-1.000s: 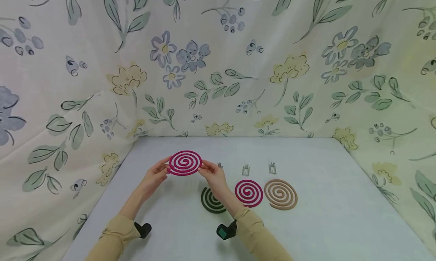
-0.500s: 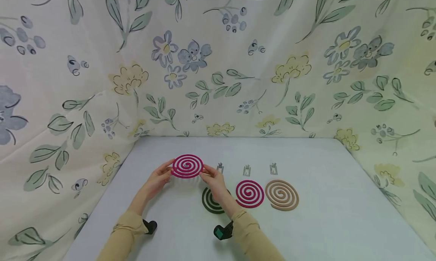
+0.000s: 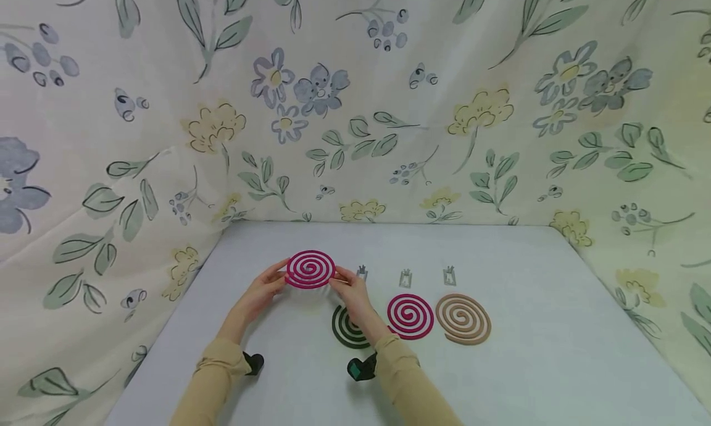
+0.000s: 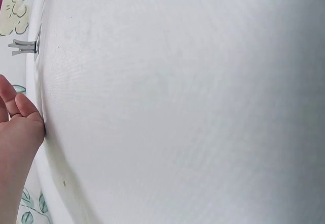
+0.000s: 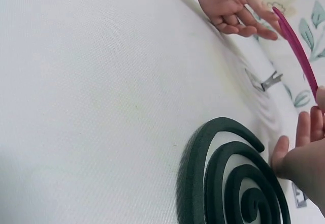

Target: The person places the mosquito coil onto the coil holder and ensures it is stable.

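A magenta mosquito coil [image 3: 310,268] is held up above the white table, level and flat. My left hand [image 3: 260,296] pinches its left edge, while my right hand [image 3: 355,297] grips the right edge between thumb and fingers. Seen edge-on in the right wrist view, the same coil [image 5: 299,49] spans between both hands. Beneath my right forearm lies a dark green coil [image 5: 193,183], partly covered in the head view. A second magenta coil [image 3: 409,315] and a tan coil [image 3: 463,319] lie to its right.
Small metal coil stands stand in a row behind the coils: one [image 3: 362,273] partly behind my right hand, a middle one [image 3: 405,279] and a right one [image 3: 449,276]. Another stand [image 4: 24,46] shows in the left wrist view. A floral cloth [image 3: 355,167] hangs behind the table.
Both hands have shifted slightly right with the magenta coil, which dipped a little, then stayed about level. The coils on the table have not been moved.
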Action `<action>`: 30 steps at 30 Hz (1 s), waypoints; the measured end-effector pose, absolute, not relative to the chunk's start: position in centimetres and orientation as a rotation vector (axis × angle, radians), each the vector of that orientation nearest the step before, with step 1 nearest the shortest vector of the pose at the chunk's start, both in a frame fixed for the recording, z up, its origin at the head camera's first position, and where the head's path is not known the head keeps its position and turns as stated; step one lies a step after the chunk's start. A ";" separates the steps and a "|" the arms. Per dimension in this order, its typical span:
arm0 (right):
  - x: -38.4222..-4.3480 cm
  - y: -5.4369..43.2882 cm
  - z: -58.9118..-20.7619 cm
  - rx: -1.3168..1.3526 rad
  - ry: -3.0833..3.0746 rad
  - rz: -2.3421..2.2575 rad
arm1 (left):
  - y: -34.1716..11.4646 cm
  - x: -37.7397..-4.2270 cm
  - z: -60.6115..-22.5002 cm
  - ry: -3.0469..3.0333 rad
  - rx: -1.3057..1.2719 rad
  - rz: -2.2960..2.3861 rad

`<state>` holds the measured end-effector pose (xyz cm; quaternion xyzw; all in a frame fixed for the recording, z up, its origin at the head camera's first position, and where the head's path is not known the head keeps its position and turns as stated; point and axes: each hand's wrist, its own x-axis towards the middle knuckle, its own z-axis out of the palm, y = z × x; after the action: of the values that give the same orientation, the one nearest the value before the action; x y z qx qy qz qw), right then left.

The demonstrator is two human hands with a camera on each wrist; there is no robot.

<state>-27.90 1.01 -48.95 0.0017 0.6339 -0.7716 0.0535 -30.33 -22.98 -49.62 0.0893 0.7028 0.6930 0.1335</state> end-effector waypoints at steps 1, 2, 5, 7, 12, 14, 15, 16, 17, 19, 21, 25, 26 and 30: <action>-28.0 1.0 -49.0 0.014 1.921 -2.346 | -23.0 -30.4 -49.7 2.041 0.251 2.007; -28.1 0.9 -49.1 0.011 1.927 -2.346 | -23.0 -30.4 -49.7 2.046 0.246 2.003; -28.4 0.7 -49.4 0.024 1.926 -2.354 | -23.0 -30.5 -49.7 2.045 0.215 2.002; -28.5 0.5 -49.6 0.036 1.913 -2.361 | -23.0 -30.6 -49.7 2.045 0.195 2.001; -28.7 0.1 -50.0 0.065 1.877 -2.376 | -22.8 -30.8 -49.4 2.056 0.174 1.987; -28.8 -0.1 -50.1 0.059 1.880 -2.375 | -22.8 -30.9 -49.4 2.057 0.150 1.992; -28.8 -0.1 -50.1 0.056 1.879 -2.374 | -22.9 -30.9 -49.4 2.058 0.145 1.989; -28.9 -0.2 -50.1 0.055 1.878 -2.375 | -22.9 -30.9 -49.4 2.058 0.139 1.990; -28.9 -0.2 -50.2 0.055 1.876 -2.375 | -22.9 -31.0 -49.4 2.054 0.125 1.996; -29.0 -0.3 -50.2 0.051 1.876 -2.369 | -23.1 -31.0 -49.5 2.050 0.111 2.000; -29.2 -0.4 -50.2 0.049 1.874 -2.366 | -23.2 -31.0 -49.5 2.056 0.135 1.990; -29.4 -0.6 -50.2 0.054 1.883 -2.361 | -23.3 -31.2 -49.4 2.038 0.160 2.002; -29.5 -0.7 -50.2 0.062 1.885 -2.364 | -23.3 -31.2 -49.3 2.032 0.176 2.002; -29.6 -0.9 -50.1 0.100 1.883 -2.376 | -23.1 -31.3 -49.0 1.975 0.164 2.028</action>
<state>-29.64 -0.86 -50.13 0.0328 0.6199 -0.7822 0.0538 -31.34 -23.11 -49.01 0.0570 0.6884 0.7068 0.1526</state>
